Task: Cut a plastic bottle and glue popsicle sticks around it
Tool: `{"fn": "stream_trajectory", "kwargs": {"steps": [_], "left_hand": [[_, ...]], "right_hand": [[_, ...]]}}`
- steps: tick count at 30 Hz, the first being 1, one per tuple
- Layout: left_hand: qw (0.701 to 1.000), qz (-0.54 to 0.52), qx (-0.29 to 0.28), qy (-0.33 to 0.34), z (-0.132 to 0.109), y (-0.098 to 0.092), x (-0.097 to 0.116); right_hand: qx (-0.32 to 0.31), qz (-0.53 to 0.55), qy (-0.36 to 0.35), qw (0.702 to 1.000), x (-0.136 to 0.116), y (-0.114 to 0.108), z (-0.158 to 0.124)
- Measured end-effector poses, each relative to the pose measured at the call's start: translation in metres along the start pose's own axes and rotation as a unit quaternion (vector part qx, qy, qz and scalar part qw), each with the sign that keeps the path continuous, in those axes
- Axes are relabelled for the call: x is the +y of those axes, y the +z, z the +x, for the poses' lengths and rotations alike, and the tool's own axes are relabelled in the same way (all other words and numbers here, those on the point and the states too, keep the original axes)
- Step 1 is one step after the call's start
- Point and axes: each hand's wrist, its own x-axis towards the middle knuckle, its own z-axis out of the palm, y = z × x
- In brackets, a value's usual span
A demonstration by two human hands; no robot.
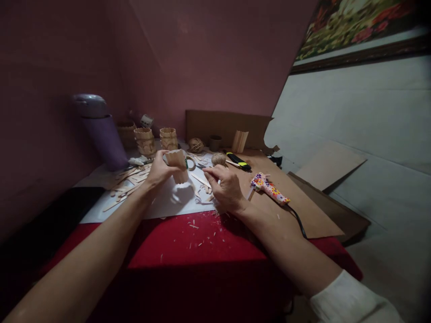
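Observation:
My left hand [159,171] is closed around a small cup of upright craft sticks [178,167], holding it tilted above the white paper [171,199]. To its right, my right hand [226,187] has its thumb and fingers pinched together. Whatever sits in that pinch is too small to make out. Just beyond the cup lies a roll of tape [191,163]. Close to my right fingertips are a loose craft stick [201,180] and a ball of twine [218,159].
Loose craft sticks [131,181] are piled at left. Behind stand stick cups [144,141], a purple flask [105,141] and another twine ball [195,145]. A utility knife [238,160] and a flowered glue gun [269,188] with a cord lie on cardboard [303,215].

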Motion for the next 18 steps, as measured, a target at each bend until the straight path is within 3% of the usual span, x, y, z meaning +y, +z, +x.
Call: {"fn": "stream_trajectory", "kwargs": {"steps": [6,12,18], "left_hand": [[0.996,0.087,0.005,0.002,0.0003,0.0016,-0.0010],[0.996,0.085,0.001,0.018,0.0018,0.0012,-0.0055],[0.998,0.056,-0.012,0.037,-0.0010,0.0057,-0.0097]], "right_hand": [[0.012,0.004,-0.012,1.000,0.0006,-0.0017,-0.0002],[0.020,-0.005,-0.013,1.000,0.0029,-0.0028,-0.0004],[-0.021,-0.008,-0.017,1.000,0.0020,0.0001,0.0072]]}}
